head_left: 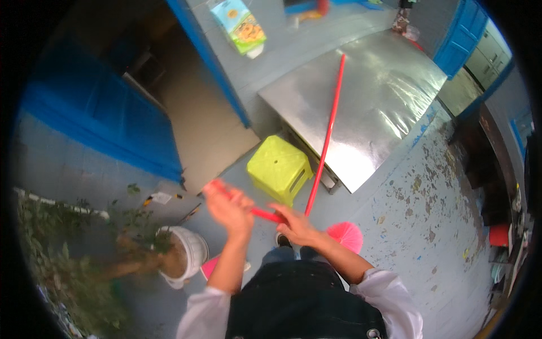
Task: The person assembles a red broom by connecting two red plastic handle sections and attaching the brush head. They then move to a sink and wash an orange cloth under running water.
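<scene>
My left hand (230, 208) is closed round one end of a red pole (264, 214), held in front of my body. Further along it, my right hand (298, 227) grips the same pole. A second, long red pole (330, 125) leans across the edge of a silver-topped table, its lower end close to my right hand. A pink, fan-like brush head (346, 236) shows beyond my right wrist; which pole it belongs to, I cannot tell. Partly behind my left forearm lies a flat pink thing (211, 266), its kind unclear.
A yellow-green plastic stool (278, 161) stands ahead, beside the silver-topped table (361, 113). At left are a white plant pot (193, 254) with leafy branches and a blue door (101, 124). A red bucket (499, 235) sits at far right. Paint is flaking off the grey floor (418, 226).
</scene>
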The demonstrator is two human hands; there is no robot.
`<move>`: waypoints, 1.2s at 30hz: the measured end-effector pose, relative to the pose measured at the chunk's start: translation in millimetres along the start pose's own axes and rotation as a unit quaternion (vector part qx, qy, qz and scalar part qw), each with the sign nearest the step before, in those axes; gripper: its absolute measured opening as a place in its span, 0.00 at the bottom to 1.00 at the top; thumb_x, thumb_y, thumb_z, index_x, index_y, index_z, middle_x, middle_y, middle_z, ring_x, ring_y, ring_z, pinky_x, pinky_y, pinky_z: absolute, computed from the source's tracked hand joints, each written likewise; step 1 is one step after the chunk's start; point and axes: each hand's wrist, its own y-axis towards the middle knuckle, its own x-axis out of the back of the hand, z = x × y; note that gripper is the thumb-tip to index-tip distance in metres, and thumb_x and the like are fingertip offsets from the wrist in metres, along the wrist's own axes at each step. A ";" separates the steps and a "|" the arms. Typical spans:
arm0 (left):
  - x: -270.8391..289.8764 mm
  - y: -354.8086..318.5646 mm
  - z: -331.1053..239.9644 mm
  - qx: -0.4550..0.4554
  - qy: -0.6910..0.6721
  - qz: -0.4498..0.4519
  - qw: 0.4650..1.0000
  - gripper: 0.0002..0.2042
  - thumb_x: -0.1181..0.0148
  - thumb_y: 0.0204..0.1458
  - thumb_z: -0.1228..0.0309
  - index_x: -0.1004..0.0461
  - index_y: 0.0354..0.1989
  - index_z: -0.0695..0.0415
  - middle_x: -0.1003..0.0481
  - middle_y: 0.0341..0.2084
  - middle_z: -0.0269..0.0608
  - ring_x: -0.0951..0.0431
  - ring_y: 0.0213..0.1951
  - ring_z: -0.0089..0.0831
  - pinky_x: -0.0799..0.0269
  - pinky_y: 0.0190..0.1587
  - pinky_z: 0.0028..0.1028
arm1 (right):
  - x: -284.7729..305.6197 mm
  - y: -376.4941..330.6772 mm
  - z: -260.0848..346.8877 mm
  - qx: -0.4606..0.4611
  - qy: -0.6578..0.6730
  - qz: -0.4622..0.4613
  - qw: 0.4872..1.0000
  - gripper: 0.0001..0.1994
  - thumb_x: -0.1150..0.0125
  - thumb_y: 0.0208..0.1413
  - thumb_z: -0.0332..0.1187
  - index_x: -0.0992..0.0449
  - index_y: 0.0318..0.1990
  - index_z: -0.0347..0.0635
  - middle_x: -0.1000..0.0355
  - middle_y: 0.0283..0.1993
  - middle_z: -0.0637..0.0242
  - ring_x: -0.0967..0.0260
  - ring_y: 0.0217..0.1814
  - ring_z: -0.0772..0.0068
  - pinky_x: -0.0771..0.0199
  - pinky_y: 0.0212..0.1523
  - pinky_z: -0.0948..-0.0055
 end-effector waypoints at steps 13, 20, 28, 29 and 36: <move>-34.5 -66.1 -7.4 0.130 -0.193 0.182 0.955 0.20 0.58 0.65 0.49 0.34 0.38 0.54 0.32 0.25 0.35 0.35 0.24 0.26 0.36 0.29 0.26 | 66.3 -31.5 117.3 -0.085 -0.344 -0.056 0.933 0.19 0.39 0.56 0.32 0.33 0.55 0.43 0.27 0.37 0.55 0.27 0.30 0.49 0.26 0.27 0.57; -0.7 -52.5 4.3 0.168 -0.142 0.230 0.948 0.10 0.52 0.65 0.64 0.30 0.38 0.56 0.28 0.37 0.36 0.29 0.36 0.24 0.31 0.39 0.25 | 73.3 -45.8 149.0 -0.019 -0.314 -0.117 0.942 0.15 0.44 0.59 0.34 0.32 0.53 0.44 0.31 0.30 0.58 0.31 0.23 0.47 0.28 0.23 0.56; 8.8 -45.5 5.8 -0.095 0.096 0.302 0.944 0.14 0.61 0.66 0.62 0.34 0.31 0.55 0.37 0.19 0.29 0.43 0.18 0.14 0.50 0.19 0.18 | 75.6 -52.1 165.1 -0.038 -0.385 -0.043 0.921 0.32 0.43 0.58 0.31 0.44 0.69 0.61 0.35 0.26 0.63 0.35 0.18 0.56 0.30 0.20 0.61; 9.5 -43.3 6.6 -0.129 0.118 0.300 0.938 0.14 0.62 0.66 0.62 0.34 0.30 0.55 0.38 0.19 0.29 0.44 0.18 0.14 0.50 0.18 0.18 | 74.2 -53.4 164.9 -0.031 -0.416 -0.049 0.907 0.33 0.43 0.58 0.32 0.45 0.70 0.65 0.37 0.24 0.65 0.37 0.16 0.58 0.31 0.18 0.61; 22.4 -2.4 7.6 0.038 0.051 0.219 0.974 0.11 0.57 0.62 0.66 0.31 0.30 0.54 0.37 0.21 0.30 0.42 0.19 0.15 0.48 0.20 0.17 | 139.1 -78.6 59.1 -0.136 -0.392 -0.173 0.893 0.21 0.47 0.62 0.37 0.36 0.63 0.58 0.26 0.32 0.52 0.27 0.30 0.44 0.27 0.31 0.51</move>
